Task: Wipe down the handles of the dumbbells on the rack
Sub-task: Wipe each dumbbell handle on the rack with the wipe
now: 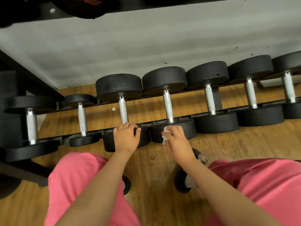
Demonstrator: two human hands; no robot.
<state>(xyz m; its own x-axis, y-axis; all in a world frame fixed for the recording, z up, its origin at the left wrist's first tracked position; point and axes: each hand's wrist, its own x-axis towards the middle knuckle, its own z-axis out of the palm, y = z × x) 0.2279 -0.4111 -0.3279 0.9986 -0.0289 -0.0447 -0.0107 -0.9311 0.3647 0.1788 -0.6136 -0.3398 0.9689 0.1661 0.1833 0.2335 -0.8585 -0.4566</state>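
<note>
Several black dumbbells with silver knurled handles lie side by side on a low black rack (pixel 185 118). My left hand (pixel 126 137) rests over the near head of the third dumbbell (pixel 123 110), fingers curled round its top edge, just below the handle's near end. My right hand (pixel 175 139) holds a crumpled white wipe (pixel 165 133) against the near head of the fourth dumbbell (pixel 168 106). That dumbbell's handle is bare and free of both hands.
A grey wall runs behind the rack. Wooden floor lies under and in front of it, with a small white scrap (pixel 113 109) on the floor beneath the rack. Pink trouser legs and black shoes fill the foreground. A dark frame stands at far left.
</note>
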